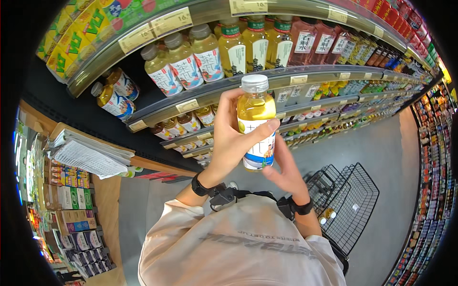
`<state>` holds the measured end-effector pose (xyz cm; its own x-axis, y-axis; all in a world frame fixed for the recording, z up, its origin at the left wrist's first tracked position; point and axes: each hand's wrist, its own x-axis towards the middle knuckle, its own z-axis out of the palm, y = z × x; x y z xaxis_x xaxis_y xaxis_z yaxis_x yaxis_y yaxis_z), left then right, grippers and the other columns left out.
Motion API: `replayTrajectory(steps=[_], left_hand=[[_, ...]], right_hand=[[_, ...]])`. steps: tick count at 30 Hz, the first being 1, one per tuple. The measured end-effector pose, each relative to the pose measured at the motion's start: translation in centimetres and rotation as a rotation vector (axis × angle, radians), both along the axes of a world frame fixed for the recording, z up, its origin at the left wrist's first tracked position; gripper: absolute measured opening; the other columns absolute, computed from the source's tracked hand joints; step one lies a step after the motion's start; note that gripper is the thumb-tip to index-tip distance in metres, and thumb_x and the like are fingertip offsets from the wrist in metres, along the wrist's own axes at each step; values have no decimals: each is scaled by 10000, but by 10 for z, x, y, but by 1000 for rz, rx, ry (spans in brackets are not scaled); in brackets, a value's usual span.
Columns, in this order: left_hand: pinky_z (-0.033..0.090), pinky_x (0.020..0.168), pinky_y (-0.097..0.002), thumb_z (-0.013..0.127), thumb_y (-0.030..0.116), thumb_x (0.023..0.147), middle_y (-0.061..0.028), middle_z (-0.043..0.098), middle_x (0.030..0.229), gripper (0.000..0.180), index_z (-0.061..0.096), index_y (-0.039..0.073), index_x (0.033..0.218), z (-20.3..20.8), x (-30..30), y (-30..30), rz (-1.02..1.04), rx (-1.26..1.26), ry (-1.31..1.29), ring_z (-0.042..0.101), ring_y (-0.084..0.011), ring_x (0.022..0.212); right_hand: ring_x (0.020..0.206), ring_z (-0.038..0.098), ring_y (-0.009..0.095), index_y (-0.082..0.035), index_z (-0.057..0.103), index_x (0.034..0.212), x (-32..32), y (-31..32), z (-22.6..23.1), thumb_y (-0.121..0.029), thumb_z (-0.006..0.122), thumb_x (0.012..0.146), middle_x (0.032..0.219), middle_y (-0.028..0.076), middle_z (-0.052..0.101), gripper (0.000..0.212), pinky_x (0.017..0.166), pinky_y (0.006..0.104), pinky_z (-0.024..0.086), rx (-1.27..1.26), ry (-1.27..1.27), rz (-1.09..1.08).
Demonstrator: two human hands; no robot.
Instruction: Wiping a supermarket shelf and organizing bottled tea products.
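Note:
A clear plastic drink bottle with a white cap, yellow liquid and a white-and-blue label is held upright in front of my chest. My left hand wraps round its left side, with the thumb across the label. Lower on the right, my right hand closes on the base of the same bottle, its thumb by the bottom edge and its fingers partly hidden behind. Just beyond are shelved bottles with grey caps. Two similar yellow bottles stand at the left end of the shelf.
A black wire shopping cart stands to my right, with a couple of white-capped bottles inside. Curved shelf edges run across ahead. Sheets of paper hang at the shelf end on the left. More stocked shelves line the far right.

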<state>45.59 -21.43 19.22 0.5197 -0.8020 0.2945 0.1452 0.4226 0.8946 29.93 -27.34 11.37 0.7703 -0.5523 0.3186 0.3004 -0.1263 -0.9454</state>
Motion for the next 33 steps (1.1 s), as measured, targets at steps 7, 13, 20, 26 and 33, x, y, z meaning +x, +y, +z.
replayTrajectory(steps=[7, 13, 20, 26, 33], left_hand=[[554, 913, -309, 904, 113, 799, -63, 560, 1208, 718, 496, -29, 1373, -9, -14, -5, -3, 77, -19, 648, -155, 1094], [540, 927, -307, 915, 143, 792, -75, 513, 1226, 748, 496, -44, 1383, -13, -17, -8, 19, 106, -42, 629, -169, 1115], [513, 975, -333, 921, 193, 785, -99, 480, 1259, 772, 499, -48, 1385, -13, -19, -8, 55, 97, -119, 597, -192, 1156], [501, 999, -341, 912, 182, 787, -103, 510, 1248, 774, 493, -42, 1398, -12, -17, -8, 63, 108, -215, 597, -189, 1166], [539, 975, -344, 897, 89, 772, -108, 616, 1322, 918, 353, -9, 1505, -17, -24, -9, -136, 61, -152, 641, -177, 1159]], right_hand=[[1349, 483, 209, 27, 264, 1544, -1, 14, 0, -180, 753, 930, 1444, 153, 481, 811, 1130, 377, 403, 171, 86, 38], [1328, 501, 206, 27, 263, 1538, -5, 14, -4, -205, 732, 954, 1439, 152, 483, 785, 1111, 374, 420, 149, 86, 25], [1318, 508, 206, 30, 272, 1527, -6, 13, -1, -209, 736, 950, 1424, 154, 494, 779, 1106, 377, 420, 187, 60, 24], [1316, 510, 208, 31, 279, 1524, -7, 10, 0, -184, 736, 938, 1422, 159, 498, 774, 1104, 384, 421, 118, 59, 5], [1299, 534, 222, 26, 259, 1549, -6, -3, -6, -132, 767, 893, 1410, 184, 529, 845, 1097, 393, 432, -239, 54, -219]])
